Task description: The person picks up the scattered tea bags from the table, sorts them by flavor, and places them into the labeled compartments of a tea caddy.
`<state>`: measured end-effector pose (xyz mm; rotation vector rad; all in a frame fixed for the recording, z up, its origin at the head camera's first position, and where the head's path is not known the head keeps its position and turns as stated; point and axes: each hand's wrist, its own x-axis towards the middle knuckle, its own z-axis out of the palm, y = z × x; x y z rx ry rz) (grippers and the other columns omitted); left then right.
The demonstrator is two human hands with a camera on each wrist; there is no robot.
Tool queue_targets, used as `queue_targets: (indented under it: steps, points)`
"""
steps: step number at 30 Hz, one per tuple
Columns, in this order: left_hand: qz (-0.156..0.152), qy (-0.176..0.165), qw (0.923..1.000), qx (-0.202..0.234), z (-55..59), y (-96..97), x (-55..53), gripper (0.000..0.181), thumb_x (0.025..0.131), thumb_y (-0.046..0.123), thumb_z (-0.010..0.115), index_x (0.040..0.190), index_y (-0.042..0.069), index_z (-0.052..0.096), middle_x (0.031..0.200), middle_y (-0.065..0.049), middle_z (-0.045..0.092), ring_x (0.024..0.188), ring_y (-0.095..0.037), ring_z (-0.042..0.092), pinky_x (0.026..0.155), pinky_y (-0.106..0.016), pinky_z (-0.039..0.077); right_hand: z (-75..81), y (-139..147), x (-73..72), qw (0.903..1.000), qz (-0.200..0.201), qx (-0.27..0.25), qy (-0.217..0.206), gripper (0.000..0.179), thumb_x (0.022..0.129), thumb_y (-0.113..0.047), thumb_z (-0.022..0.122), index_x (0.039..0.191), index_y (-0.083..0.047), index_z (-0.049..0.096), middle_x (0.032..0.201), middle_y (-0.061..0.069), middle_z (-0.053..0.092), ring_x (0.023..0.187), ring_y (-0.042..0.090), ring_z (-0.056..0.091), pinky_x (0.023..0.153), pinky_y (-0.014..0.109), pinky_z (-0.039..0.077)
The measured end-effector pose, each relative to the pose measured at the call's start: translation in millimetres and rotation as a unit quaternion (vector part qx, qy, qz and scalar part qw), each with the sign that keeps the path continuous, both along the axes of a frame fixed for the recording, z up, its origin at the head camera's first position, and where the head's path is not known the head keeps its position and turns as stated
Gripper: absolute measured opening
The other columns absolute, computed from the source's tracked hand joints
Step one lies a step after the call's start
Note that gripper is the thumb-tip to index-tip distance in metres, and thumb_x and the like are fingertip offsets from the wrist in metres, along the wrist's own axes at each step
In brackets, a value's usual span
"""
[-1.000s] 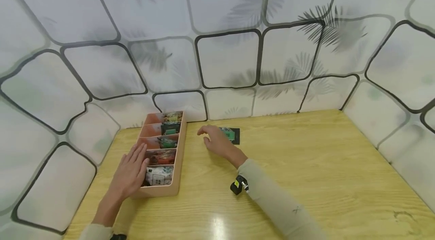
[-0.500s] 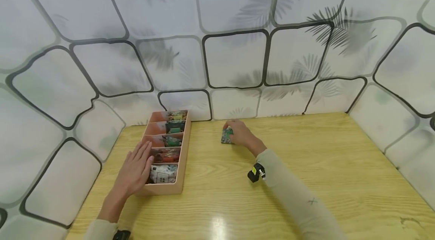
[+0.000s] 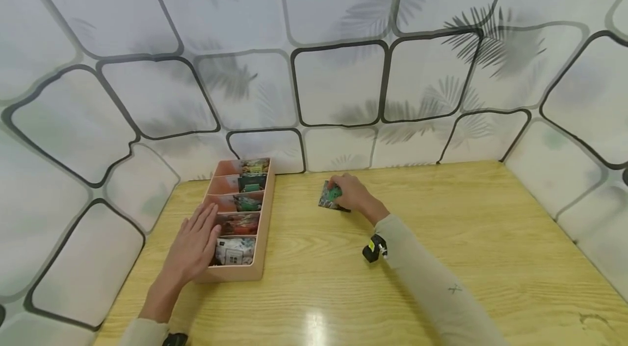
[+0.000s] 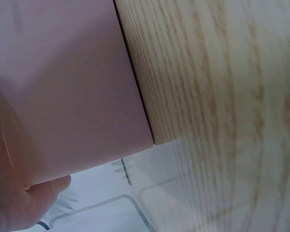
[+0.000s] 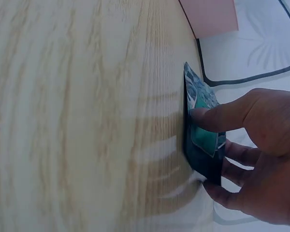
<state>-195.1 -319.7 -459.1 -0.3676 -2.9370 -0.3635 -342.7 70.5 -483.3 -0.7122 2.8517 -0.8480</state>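
My right hand (image 3: 357,196) pinches a small flat sachet (image 3: 325,200) with a green label and a dark patterned wrapper. In the right wrist view the thumb lies across the label of the sachet (image 5: 204,140), and the other fingers are at its edge and far side. My left hand (image 3: 190,245) rests with straight fingers along the left rim of a pink compartment box (image 3: 230,274). The left wrist view is largely filled by the smooth side wall of the box (image 4: 70,92), with the thumb at its end.
Inside the box, each compartment holds sachets: white sachets (image 3: 235,251) nearest, then red sachets (image 3: 239,224), green sachets (image 3: 247,203), and others farther back. Patterned fabric (image 3: 338,84) stands behind the wooden table (image 3: 441,237) and at its sides.
My right hand has moved right from beside the sachet and taken hold of it; the sachet has turned slightly. The left hand stays on the box.
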Motion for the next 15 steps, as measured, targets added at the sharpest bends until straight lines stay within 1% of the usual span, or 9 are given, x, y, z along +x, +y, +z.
queue_targets:
  steps: [3, 5, 7, 9, 10, 12, 15]
  points:
    - [-0.003, -0.001, 1.0000, -0.001, 0.6, 1.1, -0.9, 0.057, 0.113, 0.029, 0.033, 0.158, -0.007, 0.029, 0.163, -0.026, 0.028, 0.153, -0.045, 0.017, 0.118, -0.068, 0.017, 0.2, 8.1, 1.0, 0.9996, 0.008, -0.014, -0.022, 0.028, 0.090, 0.001, 0.072, 0.115, -0.008, 0.063, 0.105, 0.014, 0.062, 0.080, 0.024, 0.048, 0.069, 0.037, 0.040]
    - [-0.005, 0.002, 1.0000, 0.000, 1.0, 1.4, -0.9, 0.057, 0.113, 0.028, 0.033, 0.158, -0.007, 0.029, 0.163, -0.026, 0.029, 0.153, -0.045, 0.017, 0.118, -0.068, 0.017, 0.8, 12.8, 1.5, 0.9990, 0.014, -0.023, -0.036, 0.026, 0.090, 0.000, 0.072, 0.112, -0.009, 0.061, 0.102, 0.011, 0.062, 0.076, 0.021, 0.046, 0.066, 0.034, 0.039]
    - [-0.005, 0.008, 1.0000, 0.002, 0.8, 0.8, -0.5, 0.057, 0.113, 0.028, 0.034, 0.158, -0.008, 0.030, 0.163, -0.027, 0.030, 0.153, -0.045, 0.018, 0.117, -0.068, 0.018, 1.9, 16.0, 2.5, 0.9982, 0.017, -0.030, -0.048, 0.023, 0.092, 0.000, 0.071, 0.110, -0.010, 0.060, 0.104, 0.012, 0.063, 0.076, 0.021, 0.047, 0.065, 0.033, 0.039]
    - [-0.004, 0.011, 0.9999, 0.002, 0.1, -0.1, 0.3, 0.057, 0.113, 0.028, 0.033, 0.157, -0.008, 0.031, 0.162, -0.027, 0.030, 0.152, -0.046, 0.019, 0.117, -0.069, 0.019, 2.4, 18.1, 2.6, 0.9980, 0.023, -0.035, -0.048, 0.021, 0.093, 0.000, 0.069, 0.110, -0.011, 0.061, 0.112, 0.013, 0.064, 0.080, 0.022, 0.051, 0.066, 0.032, 0.041]
    - [-0.004, 0.011, 0.9999, 0.002, -0.3, -0.5, 0.2, 0.057, 0.113, 0.028, 0.033, 0.157, -0.008, 0.031, 0.162, -0.027, 0.030, 0.152, -0.046, 0.019, 0.116, -0.069, 0.019, 3.0, 18.6, 3.1, 0.9978, 0.024, -0.037, -0.050, 0.020, 0.093, 0.000, 0.068, 0.110, -0.011, 0.063, 0.118, 0.013, 0.064, 0.084, 0.022, 0.053, 0.067, 0.032, 0.043]
    - [-0.004, 0.009, 0.9999, 0.003, -1.2, -1.1, 0.0, 0.058, 0.113, 0.030, 0.032, 0.158, -0.008, 0.030, 0.162, -0.027, 0.030, 0.152, -0.045, 0.018, 0.116, -0.069, 0.019, 4.3, 19.6, 4.3, 0.9974, 0.028, -0.041, -0.052, 0.019, 0.094, 0.000, 0.065, 0.110, -0.011, 0.065, 0.123, 0.015, 0.064, 0.087, 0.023, 0.056, 0.069, 0.032, 0.046]
    - [-0.003, 0.008, 1.0000, 0.004, -1.4, -1.2, 0.0, 0.058, 0.114, 0.031, 0.031, 0.158, -0.007, 0.030, 0.163, -0.027, 0.029, 0.153, -0.045, 0.018, 0.116, -0.069, 0.019, 5.4, 20.8, 6.9, 0.9966, 0.036, -0.047, -0.056, 0.021, 0.096, 0.001, 0.062, 0.111, -0.010, 0.072, 0.126, 0.016, 0.066, 0.088, 0.021, 0.059, 0.070, 0.032, 0.048]
